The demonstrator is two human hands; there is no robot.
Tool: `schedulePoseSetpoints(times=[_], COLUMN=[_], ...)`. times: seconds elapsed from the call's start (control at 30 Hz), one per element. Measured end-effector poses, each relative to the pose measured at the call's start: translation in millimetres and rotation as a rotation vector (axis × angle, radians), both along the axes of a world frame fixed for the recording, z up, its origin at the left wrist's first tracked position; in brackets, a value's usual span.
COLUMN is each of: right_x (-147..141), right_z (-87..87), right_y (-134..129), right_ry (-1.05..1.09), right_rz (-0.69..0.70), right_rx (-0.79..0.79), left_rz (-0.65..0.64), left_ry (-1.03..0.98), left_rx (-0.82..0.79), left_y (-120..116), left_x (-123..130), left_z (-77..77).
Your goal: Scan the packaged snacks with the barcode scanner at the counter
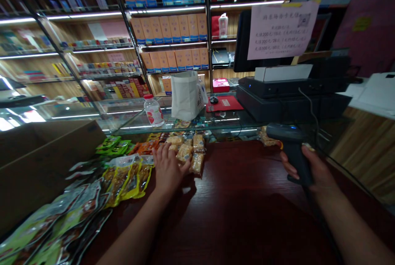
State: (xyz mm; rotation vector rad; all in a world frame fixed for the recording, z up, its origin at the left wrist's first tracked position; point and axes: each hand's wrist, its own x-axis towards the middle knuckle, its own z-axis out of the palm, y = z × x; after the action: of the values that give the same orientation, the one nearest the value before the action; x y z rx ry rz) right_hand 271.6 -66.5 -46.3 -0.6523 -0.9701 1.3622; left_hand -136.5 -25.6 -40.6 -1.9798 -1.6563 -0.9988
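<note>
The person's left hand (169,170) is open, with the fingers a little spread, and it is at a small group of snack packets (188,154) on the wooden counter (247,166). It does not seem to grip any packet, but the fingertips touch or nearly touch them, and I cannot tell which. The right hand (314,170) is closed firmly around the handle of a black scanner (293,149), which is held up above the counter and touches no packet. More packets (126,180) lie in loose groups toward the left, beside a cardboard box (46,158). A white paper bag (185,96) stands on the glass case (185,127) behind them, and its contents cannot be seen.
</note>
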Motion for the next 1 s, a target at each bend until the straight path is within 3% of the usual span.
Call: schedulePoseSetpoints(times=[0.1, 0.2, 0.33, 0.43, 0.6, 0.67, 0.8, 1.0], right_x=[-0.2, -0.8, -2.5, -3.3, -4.4, -5.0, -6.2, -7.7], right_z=[0.9, 2.6, 4.9, 5.4, 5.4, 6.3, 7.7, 4.9], right_y=[-2.8, -3.9, -2.8, -1.8, -2.1, -2.4, -1.9, -1.1], right_ry=[-0.003, -0.016, -0.034, -0.044, -0.056, -0.065, -0.076, -0.086], right_rz=[-0.01, -0.014, -0.02, -0.019, -0.011, 0.008, 0.044, 0.045], right_rx=[-0.012, -0.017, -0.018, -0.025, -0.031, -0.038, -0.046, -0.043], left_rz=[-0.259, -0.491, -0.55, -0.627, -1.003, -0.999, -0.84, -0.878], left_ry=[-0.082, -0.09, -0.027, -0.126, -0.173, -0.156, -0.157, -0.12], left_rx=[-0.036, -0.268, -0.587, -0.69, -0.761, -0.79, -0.812, -0.891], left_y=[-20.3, -41.1, -55.7, -54.9, -48.3, -47.2, -45.0, -41.1], left_x=[15.5, 41.7, 65.8, 64.9, 55.2, 54.5, 50.8, 43.6], left_z=[5.6, -0.9, -11.0, -10.0, -8.7, -11.3, -15.9, -11.1])
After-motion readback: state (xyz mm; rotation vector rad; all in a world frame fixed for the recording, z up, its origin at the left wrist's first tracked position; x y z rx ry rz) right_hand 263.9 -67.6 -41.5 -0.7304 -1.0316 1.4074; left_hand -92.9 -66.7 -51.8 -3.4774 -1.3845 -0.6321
